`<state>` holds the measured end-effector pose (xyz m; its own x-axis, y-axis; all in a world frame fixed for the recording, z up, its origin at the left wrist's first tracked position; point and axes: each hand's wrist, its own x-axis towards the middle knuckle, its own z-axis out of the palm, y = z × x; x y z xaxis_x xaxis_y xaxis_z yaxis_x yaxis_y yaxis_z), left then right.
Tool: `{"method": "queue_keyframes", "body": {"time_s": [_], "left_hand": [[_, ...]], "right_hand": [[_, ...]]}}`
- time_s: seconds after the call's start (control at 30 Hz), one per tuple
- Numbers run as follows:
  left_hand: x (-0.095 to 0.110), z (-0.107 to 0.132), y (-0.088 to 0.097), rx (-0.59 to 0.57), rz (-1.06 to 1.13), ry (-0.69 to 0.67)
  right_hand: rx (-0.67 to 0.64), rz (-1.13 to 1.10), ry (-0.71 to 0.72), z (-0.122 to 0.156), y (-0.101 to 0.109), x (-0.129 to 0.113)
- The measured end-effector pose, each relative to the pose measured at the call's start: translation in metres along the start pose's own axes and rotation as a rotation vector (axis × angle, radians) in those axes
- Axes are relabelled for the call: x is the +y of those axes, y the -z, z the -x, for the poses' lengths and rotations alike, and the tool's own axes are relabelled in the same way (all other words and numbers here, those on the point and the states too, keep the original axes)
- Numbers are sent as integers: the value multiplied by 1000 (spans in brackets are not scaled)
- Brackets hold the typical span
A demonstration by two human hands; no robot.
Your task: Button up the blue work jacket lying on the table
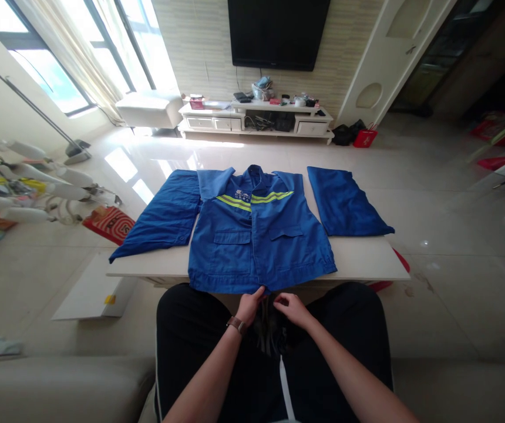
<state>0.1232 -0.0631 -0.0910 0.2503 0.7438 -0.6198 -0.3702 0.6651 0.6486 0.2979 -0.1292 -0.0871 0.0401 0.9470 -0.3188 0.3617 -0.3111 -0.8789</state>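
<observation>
In the head view, a blue jacket lies front up on the pale surface, its collar toward 12 o'clock and its hem overhanging the near edge at 6 o'clock. There the left hand is clamped on the hem, thumb on top, near the bottom of the front opening. The right hand is just beside it at 3 o'clock, fingers curled; whether they grip anything I cannot tell. Yellow-green reflective bands cross the jacket's chest. One folded blue cloth lies at the jacket's 9 o'clock, and another blue cloth, apart from it, at 3 o'clock. A television hangs at 12 o'clock.
</observation>
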Motion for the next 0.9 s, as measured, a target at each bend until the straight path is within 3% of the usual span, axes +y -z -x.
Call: {"method": "queue_keyframes", "body": {"time_s": [0.13, 0.27, 0.4, 0.63, 0.9], "left_hand": [[1, 1, 0, -15, -4, -15], [3, 1, 0, -12, 6, -10], [4, 1, -1, -12, 9, 1], [3, 2, 0, -39, -1, -14], [-2, 4, -2, -64, -43, -42]], "right_hand": [[3, -185, -125, -15, -20, 12], [-21, -226, -134, -15, -30, 18], [-7, -310, -125, -12, -27, 14], [79, -713, -213, -12, -18, -2], [70, -736, -302, -14, -25, -5]]}}
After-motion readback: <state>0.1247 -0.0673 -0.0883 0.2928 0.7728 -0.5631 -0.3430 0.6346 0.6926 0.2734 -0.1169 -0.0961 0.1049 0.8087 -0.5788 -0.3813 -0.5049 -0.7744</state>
